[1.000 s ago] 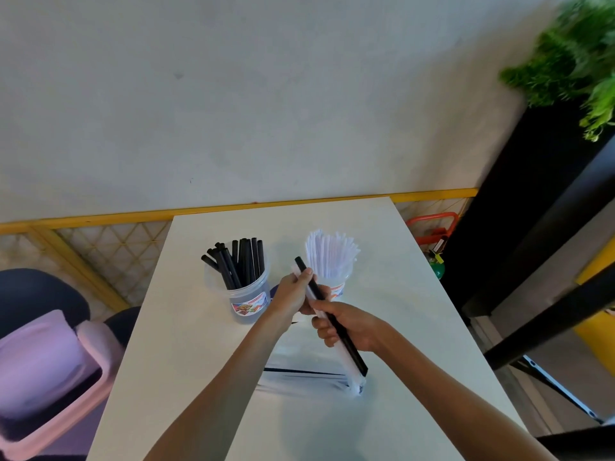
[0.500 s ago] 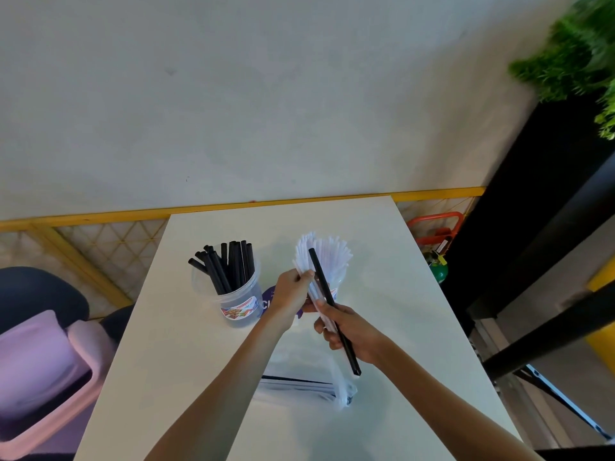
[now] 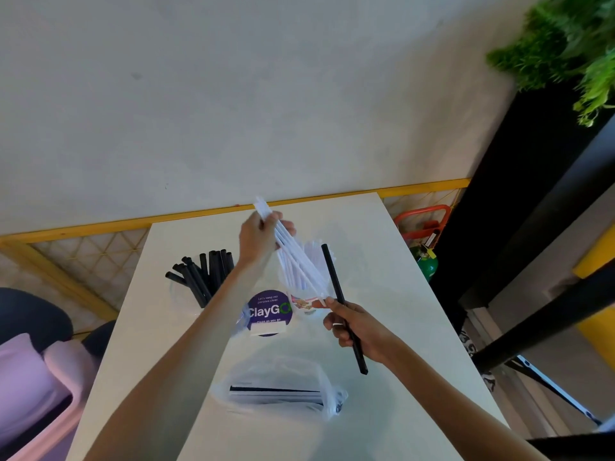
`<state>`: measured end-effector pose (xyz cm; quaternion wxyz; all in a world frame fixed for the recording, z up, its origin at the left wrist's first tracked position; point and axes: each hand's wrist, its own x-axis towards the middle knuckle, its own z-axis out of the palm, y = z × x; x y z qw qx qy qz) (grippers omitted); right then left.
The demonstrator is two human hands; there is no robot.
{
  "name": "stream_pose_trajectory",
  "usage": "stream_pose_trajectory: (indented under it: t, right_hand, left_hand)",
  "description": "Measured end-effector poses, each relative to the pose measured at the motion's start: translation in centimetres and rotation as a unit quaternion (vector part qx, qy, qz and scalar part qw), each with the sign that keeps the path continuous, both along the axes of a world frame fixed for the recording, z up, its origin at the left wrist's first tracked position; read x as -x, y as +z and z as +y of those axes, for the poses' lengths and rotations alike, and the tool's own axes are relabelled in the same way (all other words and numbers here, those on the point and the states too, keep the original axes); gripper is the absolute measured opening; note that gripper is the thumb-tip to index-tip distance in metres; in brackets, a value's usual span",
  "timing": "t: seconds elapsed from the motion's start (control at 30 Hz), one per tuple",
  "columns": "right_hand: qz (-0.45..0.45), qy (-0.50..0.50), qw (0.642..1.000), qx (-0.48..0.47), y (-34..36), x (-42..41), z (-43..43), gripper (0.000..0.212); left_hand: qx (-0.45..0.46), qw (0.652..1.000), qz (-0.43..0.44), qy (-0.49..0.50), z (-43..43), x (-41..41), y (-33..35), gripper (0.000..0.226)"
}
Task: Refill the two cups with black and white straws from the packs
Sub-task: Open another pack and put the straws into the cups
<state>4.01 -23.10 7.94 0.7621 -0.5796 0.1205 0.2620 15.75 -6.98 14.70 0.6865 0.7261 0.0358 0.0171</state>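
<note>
My left hand (image 3: 258, 237) grips a bunch of white straws (image 3: 293, 257) at their upper end and holds them slanted above the clear cup of white straws (image 3: 307, 304). My right hand (image 3: 357, 331) grips one black straw (image 3: 339, 294), which stands nearly upright just right of that cup. A second clear cup (image 3: 186, 301) at the left holds several black straws (image 3: 203, 271). A clear plastic pack (image 3: 283, 390) with straws lies on the white table (image 3: 382, 277) near me.
A round purple ClayGo sticker (image 3: 268, 311) sits between the cups. A pink and dark seat (image 3: 30, 367) stands left of the table. A black planter with green leaves (image 3: 565, 38) and dark bars are at the right, a red frame (image 3: 422, 221) below.
My left hand has lifted a bunch of white straws up and away from my right hand. My right hand keeps only the black straw. The camera view has shifted closer.
</note>
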Motion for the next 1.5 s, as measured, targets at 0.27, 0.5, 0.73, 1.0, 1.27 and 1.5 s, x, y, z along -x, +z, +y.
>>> stream_pose_trajectory:
  t: [0.27,0.5,0.73,1.0,1.27,1.5]
  right_hand:
    - [0.016,-0.012,1.000,0.014,-0.6,-0.1,-1.1,0.026]
    - [0.011,-0.006,1.000,0.014,-0.2,-0.5,-1.2,0.026]
    - [0.026,-0.006,1.000,0.010,-1.1,-0.7,-1.3,0.027]
    - [0.033,-0.009,0.999,0.001,-1.1,-1.3,-1.0,0.026]
    - [0.035,-0.015,0.999,-0.005,-1.5,-1.3,-0.8,0.026]
    - [0.015,0.011,1.000,-0.014,-1.1,-1.5,0.5,0.027]
  left_hand:
    - [-0.165,0.958,-0.233,0.027,-1.3,-0.8,-2.0,0.014]
    - [-0.226,0.955,-0.186,-0.044,-2.9,0.9,-8.5,0.021]
    - [-0.257,0.948,-0.167,-0.083,-3.5,2.3,-10.5,0.056]
    - [-0.411,0.874,-0.233,-0.116,-2.7,2.1,-11.3,0.038]
    - [-0.574,0.758,-0.288,-0.115,-1.8,1.0,-11.5,0.053]
    - [-0.489,0.827,-0.260,-0.101,-1.3,1.6,-9.3,0.054]
